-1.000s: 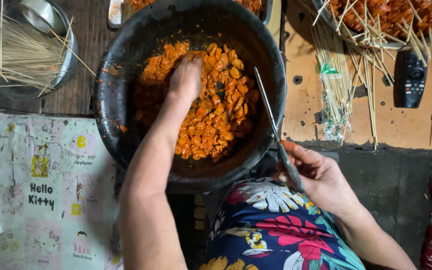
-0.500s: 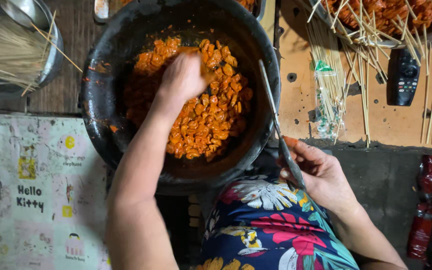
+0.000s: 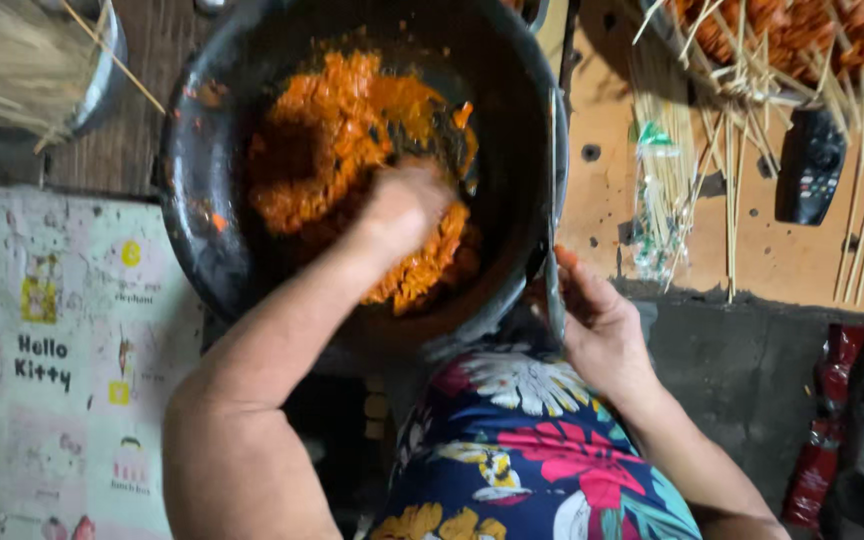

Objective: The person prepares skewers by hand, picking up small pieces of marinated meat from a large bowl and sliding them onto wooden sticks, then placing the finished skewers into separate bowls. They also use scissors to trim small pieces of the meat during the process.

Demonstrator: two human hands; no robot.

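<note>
My left hand digs into orange marinated meat pieces in the round black pan, fingers buried, grip unclear; right hand fingers grip a thin metal skewer.

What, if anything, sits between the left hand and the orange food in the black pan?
Nothing visible. The left hand is already down in the orange food inside the black pan, touching it directly. The right hand holds a thin stick at the pan's right rim, clear of the left hand.
</note>
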